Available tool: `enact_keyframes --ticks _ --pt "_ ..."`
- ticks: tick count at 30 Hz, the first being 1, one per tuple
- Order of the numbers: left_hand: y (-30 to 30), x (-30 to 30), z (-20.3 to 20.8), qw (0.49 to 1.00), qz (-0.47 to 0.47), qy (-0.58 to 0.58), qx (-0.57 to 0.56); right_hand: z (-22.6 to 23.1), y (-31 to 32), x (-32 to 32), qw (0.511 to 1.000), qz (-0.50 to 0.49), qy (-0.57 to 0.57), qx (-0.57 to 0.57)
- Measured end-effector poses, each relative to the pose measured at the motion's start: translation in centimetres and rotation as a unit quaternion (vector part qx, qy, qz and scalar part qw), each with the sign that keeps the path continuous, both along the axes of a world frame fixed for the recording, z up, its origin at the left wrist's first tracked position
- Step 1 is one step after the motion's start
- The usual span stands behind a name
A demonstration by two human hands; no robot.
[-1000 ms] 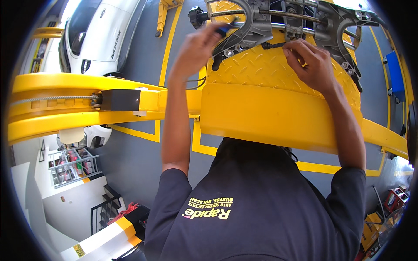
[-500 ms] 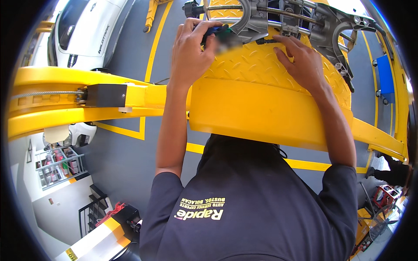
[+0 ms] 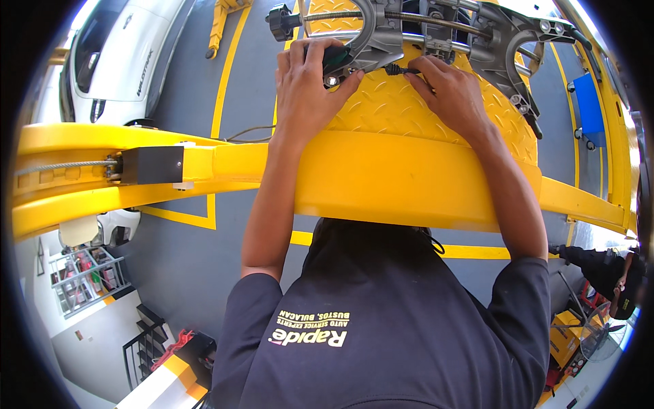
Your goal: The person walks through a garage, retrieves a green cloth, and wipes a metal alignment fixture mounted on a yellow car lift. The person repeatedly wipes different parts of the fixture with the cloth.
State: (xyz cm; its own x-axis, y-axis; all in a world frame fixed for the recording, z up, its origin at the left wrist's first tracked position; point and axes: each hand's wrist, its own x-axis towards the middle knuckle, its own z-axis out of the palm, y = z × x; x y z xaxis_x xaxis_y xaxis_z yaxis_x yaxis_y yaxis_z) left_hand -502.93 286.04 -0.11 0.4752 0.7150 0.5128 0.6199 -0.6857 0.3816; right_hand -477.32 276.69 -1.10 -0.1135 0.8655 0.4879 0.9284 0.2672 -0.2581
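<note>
A grey metal wheel clamp [image 3: 385, 53] with a long threaded rod [image 3: 443, 24] rests on the yellow tread plate [image 3: 409, 102] at the top of the head view. My left hand [image 3: 303, 92] is curled over a dark green and black part [image 3: 335, 60] at the clamp's left side, its thumb apart from the fingers. Most of that part is hidden under my fingers. On the right, the fingers of my right hand [image 3: 453, 92] pinch the end of a short black cable with a ribbed sleeve [image 3: 395, 69]. A black knob [image 3: 281, 22] sits at the rod's left end.
A yellow lift beam [image 3: 395, 180] crosses in front of me, with a black box [image 3: 151, 165] and steel cable on its left arm. A white vehicle [image 3: 126, 54] stands at far left. A blue wheeled cart [image 3: 587, 109] is at right; another person [image 3: 606, 269] is at lower right.
The view has shifted slightly. My right fingers have closed in on the black cable's end. My left thumb has spread away from the fingers. Another person has come further into view at right.
</note>
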Motion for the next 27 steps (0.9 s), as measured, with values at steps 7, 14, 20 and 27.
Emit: enact_keyframes --ticks 7,14,20,27 --pt "-0.7 0.5 0.6 1.0 0.009 0.016 -0.015 -0.5 0.2 0.4 0.999 0.043 0.031 0.007" --pt "-0.2 1.0 0.1 1.0 0.002 -0.01 -0.017 -0.5 0.3 0.2 0.999 0.028 0.038 0.001" --pt "-0.7 1.1 0.8 1.0 0.002 -0.007 -0.008 -1.1 0.6 0.6 0.999 0.037 0.03 0.017" --pt "-1.0 1.6 1.2 1.0 -0.001 -0.004 -0.028 -0.3 0.3 0.3 0.999 -0.003 0.013 -0.04"
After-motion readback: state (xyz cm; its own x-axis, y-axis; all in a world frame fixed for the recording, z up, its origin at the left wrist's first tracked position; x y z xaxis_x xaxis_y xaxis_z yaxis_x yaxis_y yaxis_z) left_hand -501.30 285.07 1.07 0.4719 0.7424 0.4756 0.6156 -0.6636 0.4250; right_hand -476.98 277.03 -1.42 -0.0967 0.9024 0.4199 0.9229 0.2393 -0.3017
